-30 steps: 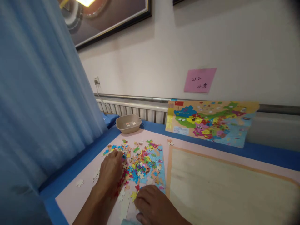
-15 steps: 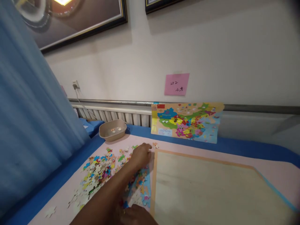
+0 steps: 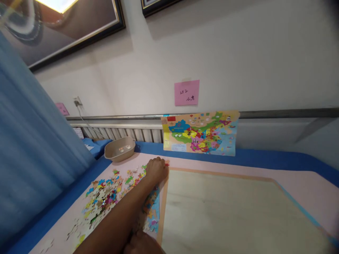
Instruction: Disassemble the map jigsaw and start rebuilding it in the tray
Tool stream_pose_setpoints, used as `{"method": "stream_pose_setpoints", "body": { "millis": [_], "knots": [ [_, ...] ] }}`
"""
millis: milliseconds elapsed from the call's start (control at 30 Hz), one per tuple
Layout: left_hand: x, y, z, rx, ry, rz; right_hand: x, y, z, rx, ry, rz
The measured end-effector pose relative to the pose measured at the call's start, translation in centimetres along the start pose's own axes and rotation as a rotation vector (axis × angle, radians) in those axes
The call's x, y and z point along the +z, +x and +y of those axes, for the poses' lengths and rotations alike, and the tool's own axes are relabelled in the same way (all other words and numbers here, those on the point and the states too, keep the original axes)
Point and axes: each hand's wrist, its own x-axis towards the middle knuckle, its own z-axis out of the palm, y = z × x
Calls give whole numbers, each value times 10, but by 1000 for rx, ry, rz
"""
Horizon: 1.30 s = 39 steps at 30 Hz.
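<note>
My left hand (image 3: 156, 170) reaches across to the top left corner of the puzzle board (image 3: 225, 208), its fingers closed at a small red and orange puzzle piece (image 3: 167, 164) just beyond the frame's corner. Part of the piece is hidden by the fingers. At the bottom edge, my right hand (image 3: 144, 243) is curled near the board's left side; its fingertips are hidden. Loose puzzle pieces (image 3: 99, 199) lie heaped left of my left arm, some face up and some showing pale backs. More pieces (image 3: 153, 213) lie between my arm and the board.
A beige basin (image 3: 120, 150) holding a few pieces stands at the back left. A colourful map sheet (image 3: 201, 134) leans at the back against the rail (image 3: 278, 113). A blue curtain (image 3: 34, 148) hangs on the left. Pink paper (image 3: 299, 183) covers the blue surface.
My left hand has closed in on the piece by the board's corner, and red now shows at its fingertips. My right hand has shifted slightly down. The whole view has moved a little right.
</note>
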Motion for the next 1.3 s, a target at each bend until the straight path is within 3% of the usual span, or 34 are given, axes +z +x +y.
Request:
{"method": "stream_pose_setpoints", "body": {
  "millis": [167,267,333,467,633,833,967,1067,1167,1300],
  "knots": [
    [3,15,-10,110,-18,-47,-29,-1,-9,67,63,-172],
    [4,23,-18,191,-19,-87,-35,-3,-10,172,97,-193],
    [4,22,-21,171,5,-85,-32,-3,-10,195,102,-176],
    [1,12,-18,115,46,-52,-22,1,-8,98,73,-98],
    [0,3,-10,164,17,-70,-18,8,-12,37,51,-63],
    [-11,-5,-20,32,25,-44,-27,2,-16,-43,-28,-22],
    [-30,-46,-42,20,5,-52,-47,-18,-17,-197,-82,130],
    [-45,-99,-68,-42,1,-22,-63,-31,-23,-178,-74,194],
    [-51,-158,-92,-176,-55,116,-68,-34,-39,-199,-56,198],
    [-49,-224,-112,-380,-150,324,-49,-25,-72,-427,-74,231]
  ]
}}
